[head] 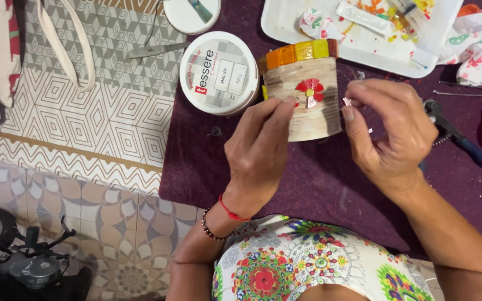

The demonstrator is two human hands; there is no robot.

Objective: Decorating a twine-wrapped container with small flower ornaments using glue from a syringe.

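While the left hand (260, 150) steadies the can (306, 97) on the purple tabletop (319, 184), the right hand (389, 131) pinches 1 small pink tile (347, 101) in a narrow grip just beside it.

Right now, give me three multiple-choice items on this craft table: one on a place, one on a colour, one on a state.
1. The round white tub lies where from the mosaic jar?
A. at image left of it
B. on top of it
C. inside it

2. The flower on the jar is mostly
A. blue
B. red
C. black

3. The right hand
A. lies flat
B. grips the pliers
C. pinches a tiny piece

Answers: 1 A, the tub sits beside the jar; 2 B, red petals show; 3 C, fingertips close on the piece while the left hand touches the jar.
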